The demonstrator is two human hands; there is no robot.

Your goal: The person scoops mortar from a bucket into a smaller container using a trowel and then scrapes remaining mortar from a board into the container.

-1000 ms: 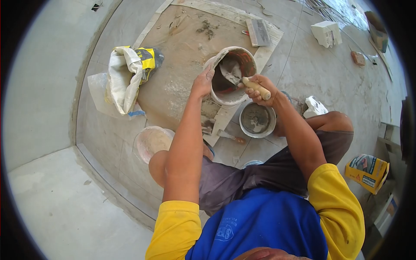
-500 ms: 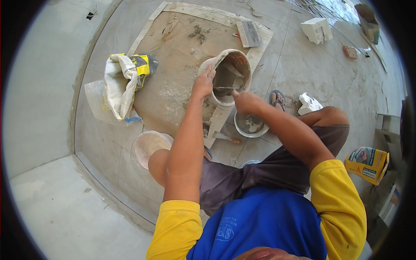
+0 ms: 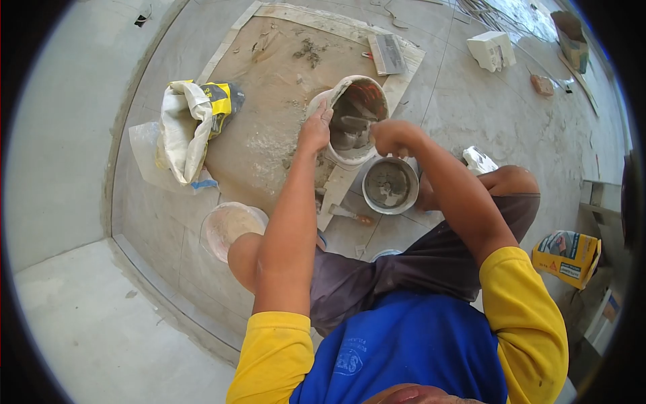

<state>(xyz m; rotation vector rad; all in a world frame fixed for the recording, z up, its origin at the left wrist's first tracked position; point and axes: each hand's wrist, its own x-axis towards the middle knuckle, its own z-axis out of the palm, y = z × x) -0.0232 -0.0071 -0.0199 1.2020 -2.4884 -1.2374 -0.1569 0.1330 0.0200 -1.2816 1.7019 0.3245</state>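
Observation:
A white bucket (image 3: 348, 156) with grey paste inside tilts on the dusty sheet in front of me. My left hand (image 3: 316, 126) grips its left rim. At the right rim, my right hand (image 3: 396, 139) is closed round the handle of a trowel (image 3: 355, 123), whose blade lies inside the bucket over the paste. Just below my right hand stands a round metal pan (image 3: 390, 186) with grey residue in it.
An open cement bag (image 3: 185, 131) stands left, above a whitish bucket (image 3: 232, 225) by my knee. A brush (image 3: 351, 215) lies below the pan. Farther off are a flat trowel (image 3: 387, 54), a white block (image 3: 491, 51), a brick (image 3: 542, 85) and a yellow bag (image 3: 567, 257).
My right hand has moved up and right to the bucket's right rim, and the trowel blade has turned inside. More of the pan shows. My left hand stays on the rim.

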